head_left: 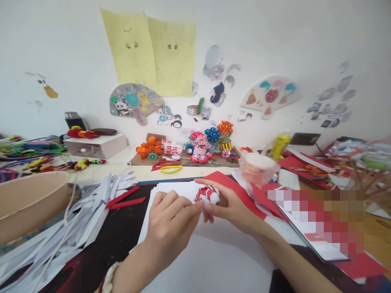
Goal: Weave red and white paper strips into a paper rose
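A small folded paper piece, red and white in layered petals, is held up over a stack of white paper. My right hand closes around its right side between thumb and fingers. My left hand pinches at its lower left edge, thumb and forefinger pressed together; its other fingers are curled in. A braided white cord circles my left wrist. Where the left fingertips meet the piece, the exact grip is partly hidden.
White paper strips and red strips lie left, near a beige bin. Red paper, a lidded cup and a partly blurred phone are right. Pipe-cleaner flowers and yellow-handled scissors are behind.
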A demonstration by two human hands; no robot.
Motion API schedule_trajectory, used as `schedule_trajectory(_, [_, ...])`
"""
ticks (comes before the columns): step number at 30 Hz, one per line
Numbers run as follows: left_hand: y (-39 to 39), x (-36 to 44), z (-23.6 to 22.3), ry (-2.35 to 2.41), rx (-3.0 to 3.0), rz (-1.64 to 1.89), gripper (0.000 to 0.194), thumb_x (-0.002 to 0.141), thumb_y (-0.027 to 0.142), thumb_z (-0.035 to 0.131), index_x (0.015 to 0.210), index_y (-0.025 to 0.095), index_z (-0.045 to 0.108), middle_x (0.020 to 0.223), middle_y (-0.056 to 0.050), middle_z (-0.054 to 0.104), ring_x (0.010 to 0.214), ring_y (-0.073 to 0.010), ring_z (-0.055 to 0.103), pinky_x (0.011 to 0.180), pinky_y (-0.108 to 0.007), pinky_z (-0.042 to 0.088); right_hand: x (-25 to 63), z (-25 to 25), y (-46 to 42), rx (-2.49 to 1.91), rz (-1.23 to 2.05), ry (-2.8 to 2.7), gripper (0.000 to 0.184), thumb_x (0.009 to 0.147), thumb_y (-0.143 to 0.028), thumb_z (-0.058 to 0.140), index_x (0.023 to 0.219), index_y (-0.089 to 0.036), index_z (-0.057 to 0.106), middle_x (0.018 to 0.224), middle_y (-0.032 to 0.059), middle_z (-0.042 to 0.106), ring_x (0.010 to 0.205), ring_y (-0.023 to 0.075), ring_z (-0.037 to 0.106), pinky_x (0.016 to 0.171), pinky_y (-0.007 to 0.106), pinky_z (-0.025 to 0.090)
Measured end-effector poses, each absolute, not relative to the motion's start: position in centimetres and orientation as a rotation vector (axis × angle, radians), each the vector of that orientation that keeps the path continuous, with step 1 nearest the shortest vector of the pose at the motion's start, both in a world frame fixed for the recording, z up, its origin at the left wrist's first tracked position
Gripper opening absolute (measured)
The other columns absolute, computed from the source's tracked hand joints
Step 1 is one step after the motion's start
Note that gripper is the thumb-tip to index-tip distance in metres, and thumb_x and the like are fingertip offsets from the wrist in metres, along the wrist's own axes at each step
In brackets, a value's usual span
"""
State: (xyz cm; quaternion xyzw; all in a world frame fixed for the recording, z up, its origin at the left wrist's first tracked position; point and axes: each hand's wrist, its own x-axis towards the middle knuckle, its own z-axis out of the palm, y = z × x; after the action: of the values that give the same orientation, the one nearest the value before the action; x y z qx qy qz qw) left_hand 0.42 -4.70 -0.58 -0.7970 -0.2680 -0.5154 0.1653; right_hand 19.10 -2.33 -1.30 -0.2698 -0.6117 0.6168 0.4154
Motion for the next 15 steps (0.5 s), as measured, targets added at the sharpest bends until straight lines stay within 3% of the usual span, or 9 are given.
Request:
schedule_trajectory(4, [-4.5, 0.3, 0.1, -1.102, -2.540, -1.641, 0.007, 0.086, 0.016, 0.065, 0.081, 0.019, 0.068, 0.067, 0.001, 0.065, 0.065, -0.0134, 0.052, 0.063, -0.028, 0.034, 19.1, -1.2, -2.4, -0.676, 1.545, -1.542, 0.067, 0.079, -0.035, 0.077, 0.135, -0.015, 0.047, 0.078, 0.0005, 0.065, 0.067, 0.0133, 0.064, 0.059, 0.025, 0.051])
schedule_trajectory(7, [-4.1, 0.2, 0.5, -1.483, -2.804, -1.747, 0.019, 0.089, 0.030, 0.061, 0.075, 0.019, 0.068, 0.067, 0.000, 0.066, 0.063, -0.0141, 0.053, 0.058, -0.026, 0.038, 19.2, -1.4, -2.3, -0.650, 1.558, -1.545, 0.067, 0.078, -0.034, 0.078, 0.135, -0.017, 0.048, 0.079, 0.0007, 0.065, 0.067, 0.0137, 0.065, 0.059, 0.025, 0.052])
schedule_trajectory(11, [-3.5, 0.0, 0.6, -1.622, -3.139, -1.886, 0.036, 0.090, 0.045, 0.056, 0.073, 0.017, 0.070, 0.068, -0.003, 0.071, 0.062, -0.0164, 0.058, 0.060, -0.027, 0.043, 19.2, -1.6, -2.3, -0.630, 1.573, -1.555, 0.067, 0.077, -0.033, 0.079, 0.134, -0.018, 0.049, 0.078, 0.0005, 0.064, 0.067, 0.0141, 0.066, 0.059, 0.026, 0.053])
schedule_trajectory(15, [-3.3, -0.2, 0.4, -1.743, -3.241, -1.930, 0.034, 0.085, 0.047, 0.063, 0.075, 0.016, 0.071, 0.070, -0.004, 0.072, 0.061, -0.0164, 0.058, 0.060, -0.028, 0.042, 19.3, -1.7, -2.3, -0.639, 1.593, -1.591, 0.067, 0.076, -0.029, 0.080, 0.135, -0.019, 0.050, 0.076, -0.0005, 0.065, 0.065, 0.0131, 0.066, 0.060, 0.025, 0.054])
